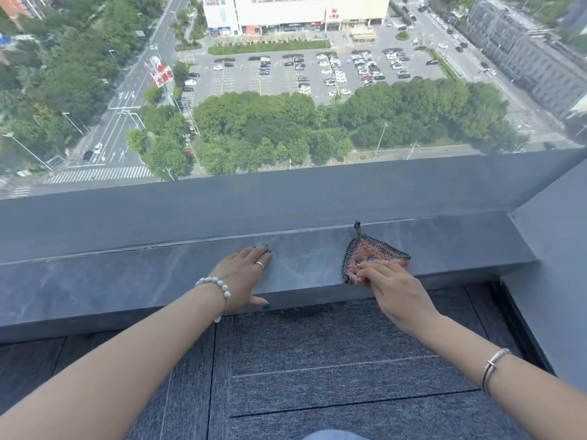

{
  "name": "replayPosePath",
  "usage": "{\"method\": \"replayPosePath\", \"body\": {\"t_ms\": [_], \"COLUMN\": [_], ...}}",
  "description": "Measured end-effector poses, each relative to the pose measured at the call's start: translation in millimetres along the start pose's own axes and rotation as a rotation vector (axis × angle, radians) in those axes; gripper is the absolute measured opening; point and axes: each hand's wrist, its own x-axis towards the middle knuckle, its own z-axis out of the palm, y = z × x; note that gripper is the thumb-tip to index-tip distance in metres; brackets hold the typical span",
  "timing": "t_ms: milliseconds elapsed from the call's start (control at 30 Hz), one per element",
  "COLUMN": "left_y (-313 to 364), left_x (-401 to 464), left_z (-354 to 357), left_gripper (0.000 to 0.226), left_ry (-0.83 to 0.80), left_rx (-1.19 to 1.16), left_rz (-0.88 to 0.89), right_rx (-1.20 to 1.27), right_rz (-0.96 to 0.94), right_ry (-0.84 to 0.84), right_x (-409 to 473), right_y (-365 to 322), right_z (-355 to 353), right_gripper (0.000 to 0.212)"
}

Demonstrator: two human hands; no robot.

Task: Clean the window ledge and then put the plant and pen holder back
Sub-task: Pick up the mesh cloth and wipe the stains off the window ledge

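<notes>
A grey marbled window ledge (127, 277) runs across the view below a large pane. My right hand (394, 289) presses a pink cleaning cloth in black mesh (378, 252) flat onto the ledge, near its right end and front edge. My left hand (244, 276) rests flat on the ledge to the left of the cloth, fingers spread, thumb hooked over the front edge, holding nothing. No plant or pen holder is in view.
The window glass (286, 106) rises behind the ledge above a dark sill band (222, 204). A grey wall (552, 249) closes off the ledge on the right. Grey carpet tiles (317, 360) cover the floor below.
</notes>
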Motion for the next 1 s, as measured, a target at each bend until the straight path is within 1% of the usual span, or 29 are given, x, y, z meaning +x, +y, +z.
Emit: {"method": "replayPosePath", "body": {"t_ms": [133, 267, 433, 567, 800, 867, 1000], "left_y": [-7.3, -18.3, -19.1, -19.9, -34.4, -36.0, -24.7], "left_x": [-7.6, -8.3, -3.0, 3.2, 13.5, 13.5, -2.1], "left_z": [-4.8, -4.4, 1.2, 2.6, -3.4, -1.4, 6.7], "left_gripper": [0.098, 0.096, 0.092, 0.09, 0.085, 0.086, 0.086], "left_ry": [-0.052, -0.048, -0.019, -0.02, -0.013, -0.018, -0.012], "left_rx": [0.0, -0.086, -0.247, -0.299, -0.353, -0.364, -0.389], "left_rz": [-0.038, -0.114, -0.207, -0.248, -0.284, -0.29, -0.285], "right_rx": [0.108, 0.301, 0.404, 0.483, 0.831, 0.956, 1.243], "right_rz": [0.099, 0.227, 0.277, 0.314, 0.434, 0.499, 0.7], "right_ry": [-0.151, -0.206, -0.191, -0.163, -0.132, -0.133, -0.186], "right_x": [17.0, 36.7, 59.4, 75.8, 116.8, 126.2, 115.7], "right_y": [-8.1, -21.6, -28.3, -32.0, -45.7, -46.3, -42.7], "right_z": [-4.9, -9.4, -15.3, -20.6, -38.0, -40.7, -48.6], "right_gripper": [0.031, 0.032, 0.029, 0.029, 0.023, 0.021, 0.02]}}
